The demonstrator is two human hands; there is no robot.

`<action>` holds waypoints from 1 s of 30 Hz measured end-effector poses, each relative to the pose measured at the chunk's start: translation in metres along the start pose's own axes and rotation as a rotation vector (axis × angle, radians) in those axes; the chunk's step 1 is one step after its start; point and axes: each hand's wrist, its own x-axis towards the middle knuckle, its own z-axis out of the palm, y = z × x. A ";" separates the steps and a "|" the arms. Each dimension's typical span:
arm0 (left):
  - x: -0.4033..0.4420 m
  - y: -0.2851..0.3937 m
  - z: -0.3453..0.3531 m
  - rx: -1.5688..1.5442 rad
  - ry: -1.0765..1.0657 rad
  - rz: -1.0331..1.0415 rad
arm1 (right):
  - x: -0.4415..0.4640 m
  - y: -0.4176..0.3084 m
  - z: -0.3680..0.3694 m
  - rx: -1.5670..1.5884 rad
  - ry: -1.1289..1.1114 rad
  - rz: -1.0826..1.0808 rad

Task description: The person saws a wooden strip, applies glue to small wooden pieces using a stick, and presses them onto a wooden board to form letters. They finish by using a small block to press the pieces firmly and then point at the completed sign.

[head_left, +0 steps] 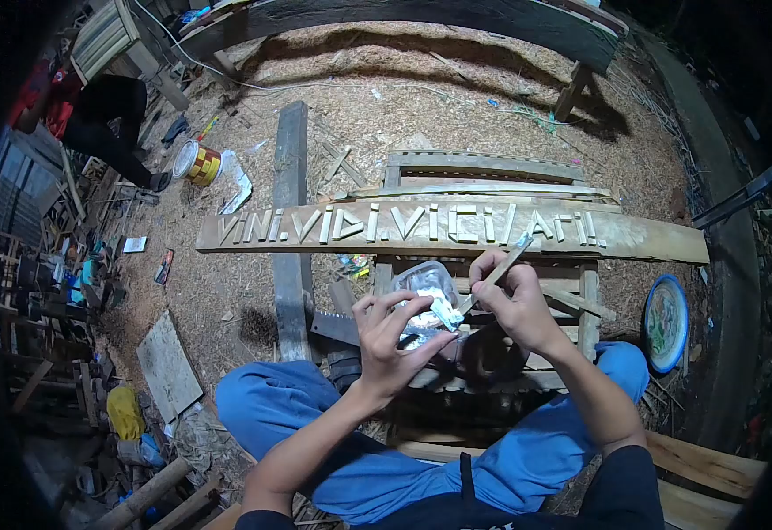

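Dark shirt [430,515] nearest, left hand [388,346] pinches packet [447,313], right hand [526,306] stick [511,258].

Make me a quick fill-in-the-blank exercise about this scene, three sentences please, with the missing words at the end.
The thin stick is gripped not by the left hand but by the ____ one.
The lettering on the long board begins with the word ____.
The trousers are coloured ____.

Missing words: right; ViNi; blue.
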 end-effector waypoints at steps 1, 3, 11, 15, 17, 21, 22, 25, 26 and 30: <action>0.000 0.001 0.000 -0.001 -0.002 0.000 | -0.001 -0.001 0.001 -0.050 -0.008 0.002; 0.000 0.001 -0.001 0.000 -0.001 -0.001 | 0.000 -0.005 -0.002 -0.006 0.013 0.033; 0.000 0.000 0.000 0.004 -0.008 0.016 | 0.000 0.005 0.002 -0.048 -0.038 -0.026; 0.003 -0.004 -0.002 0.039 -0.006 0.062 | 0.004 0.005 -0.003 0.014 0.086 0.031; 0.008 -0.005 -0.005 0.061 0.023 0.043 | 0.005 0.003 -0.002 0.013 0.182 0.067; 0.013 -0.017 -0.010 0.113 0.064 0.009 | 0.005 0.017 0.006 -0.450 0.174 -0.177; 0.015 -0.020 -0.012 0.131 0.078 -0.003 | 0.006 0.023 0.007 -0.479 0.113 -0.142; 0.019 -0.022 -0.019 0.140 0.079 -0.068 | 0.002 0.023 0.014 -0.534 -0.050 -0.034; 0.019 -0.022 -0.022 0.149 0.076 -0.087 | 0.003 0.030 0.014 -0.547 -0.065 -0.050; 0.020 -0.021 -0.024 0.155 0.080 -0.071 | 0.004 0.036 0.015 -0.602 -0.056 -0.039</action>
